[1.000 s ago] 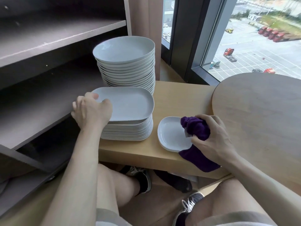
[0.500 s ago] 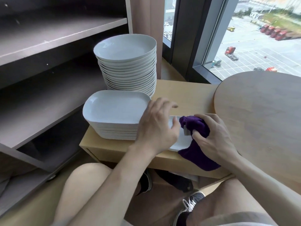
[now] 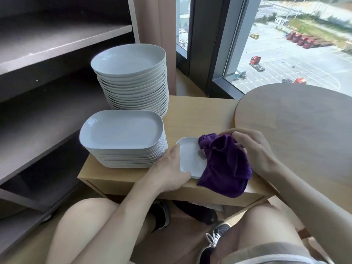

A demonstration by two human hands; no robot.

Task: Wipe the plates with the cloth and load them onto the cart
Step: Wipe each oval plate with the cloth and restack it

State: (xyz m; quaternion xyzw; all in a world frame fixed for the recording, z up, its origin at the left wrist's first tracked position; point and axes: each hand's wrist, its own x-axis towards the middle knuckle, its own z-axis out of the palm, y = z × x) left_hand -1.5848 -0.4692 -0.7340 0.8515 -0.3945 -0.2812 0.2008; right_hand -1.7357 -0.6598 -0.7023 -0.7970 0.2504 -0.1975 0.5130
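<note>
Small plate (image 3: 190,157): lying on wooden bench (image 3: 200,115) near front edge, just right of rectangular plate stack (image 3: 123,134).
Left hand (image 3: 169,172): gripping plate's near-left rim.
Right hand (image 3: 253,149): clutching purple cloth (image 3: 224,168); cloth draping over plate's right side and bench edge.
Round plate stack (image 3: 131,73): standing behind rectangular stack.
Cart shelves (image 3: 47,44): standing at left.

My small white plate (image 3: 187,157) lies flat on the tabletop (image 3: 200,115), purple cloth (image 3: 224,164) bunched over its 3 o'clock edge; rectangular stack (image 3: 122,130) at 9, round stack (image 3: 129,60) at 11.
</note>
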